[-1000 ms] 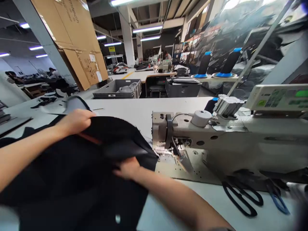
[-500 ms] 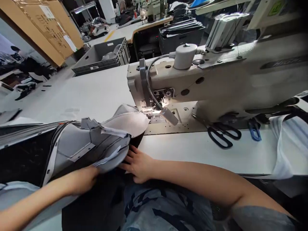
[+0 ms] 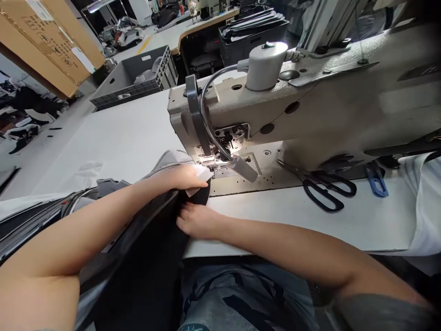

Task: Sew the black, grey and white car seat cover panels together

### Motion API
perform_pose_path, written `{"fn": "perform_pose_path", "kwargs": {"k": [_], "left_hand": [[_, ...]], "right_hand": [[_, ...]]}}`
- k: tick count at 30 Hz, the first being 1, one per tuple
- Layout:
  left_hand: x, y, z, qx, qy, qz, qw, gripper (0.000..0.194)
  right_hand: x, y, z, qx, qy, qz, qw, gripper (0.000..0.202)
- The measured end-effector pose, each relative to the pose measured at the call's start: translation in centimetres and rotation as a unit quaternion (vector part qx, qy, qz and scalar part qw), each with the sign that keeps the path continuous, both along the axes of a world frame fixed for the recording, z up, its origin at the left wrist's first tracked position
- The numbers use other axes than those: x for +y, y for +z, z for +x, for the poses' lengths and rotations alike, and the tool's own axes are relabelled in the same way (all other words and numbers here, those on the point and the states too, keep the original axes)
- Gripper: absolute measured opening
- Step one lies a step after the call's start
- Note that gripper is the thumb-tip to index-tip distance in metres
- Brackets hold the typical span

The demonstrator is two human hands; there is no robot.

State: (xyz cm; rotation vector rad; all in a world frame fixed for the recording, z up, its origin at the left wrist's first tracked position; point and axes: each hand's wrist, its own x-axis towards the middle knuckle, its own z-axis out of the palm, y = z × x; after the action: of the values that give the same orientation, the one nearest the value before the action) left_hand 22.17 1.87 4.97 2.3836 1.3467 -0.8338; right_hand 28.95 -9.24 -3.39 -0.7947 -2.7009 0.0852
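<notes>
In the head view, my left hand [image 3: 188, 177] is at the edge of a grey fabric piece [image 3: 170, 158], just left of the sewing machine's lit needle area [image 3: 210, 163]. Its thumb points right, and the fingers seem closed on the layers; bright light washes out their tips. Closer to me, my right hand [image 3: 198, 221] has its fingers curled into the black fabric [image 3: 148, 253], which hangs over the table's front edge. Both fabrics meet beside the presser foot. My left forearm hides much of the grey piece.
Right of the needle, black-handled scissors [image 3: 325, 191] and a blue-handled tool [image 3: 377, 181] lie near the machine [image 3: 292, 110]. White cloth [image 3: 427, 207] drapes at the far right. A grey crate [image 3: 127, 92] stands at the back left, near a cardboard box [image 3: 51, 41].
My left hand has moved right and forward to the fabric beside the needle. The grey piece is folded over, with more black fabric showing. My right hand's spread fingers have curled in.
</notes>
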Motion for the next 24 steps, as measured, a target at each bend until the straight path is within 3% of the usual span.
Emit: {"fn": "perform_pose_path", "kwargs": {"k": [3, 5, 8, 12, 16, 24], "left_hand": [[0.3, -0.7, -0.5, 0.003, 0.012, 0.028, 1.0, 0.055], [-0.5, -1.0, -0.5, 0.011, -0.003, 0.074, 0.997, 0.048], [-2.0, -1.4, -0.4, 0.015, -0.043, 0.152, 0.987, 0.033], [-3.3, -1.7, -0.8, 0.003, -0.097, 0.192, 0.977, 0.049], [-3.0, -1.3, -1.0, 0.01, -0.138, 0.144, 0.98, 0.062], [-2.5, 0.1, 0.2, 0.061, -0.152, 0.06, 0.985, 0.07]], "right_hand": [[-2.9, 0.3, 2.8, -0.002, 0.038, -0.019, 0.999, 0.015], [-3.7, 0.3, 4.6, 0.008, 0.047, -0.018, 0.999, 0.017], [-2.8, -0.2, 6.4, 0.036, 0.067, 0.031, 0.997, 0.024], [-0.6, -0.9, 6.6, 0.055, 0.008, 0.095, 0.994, 0.03], [-0.5, -1.0, 5.4, 0.032, -0.075, 0.127, 0.989, 0.028], [-2.0, -1.6, 5.3, 0.055, -0.111, 0.145, 0.982, 0.028]]}}
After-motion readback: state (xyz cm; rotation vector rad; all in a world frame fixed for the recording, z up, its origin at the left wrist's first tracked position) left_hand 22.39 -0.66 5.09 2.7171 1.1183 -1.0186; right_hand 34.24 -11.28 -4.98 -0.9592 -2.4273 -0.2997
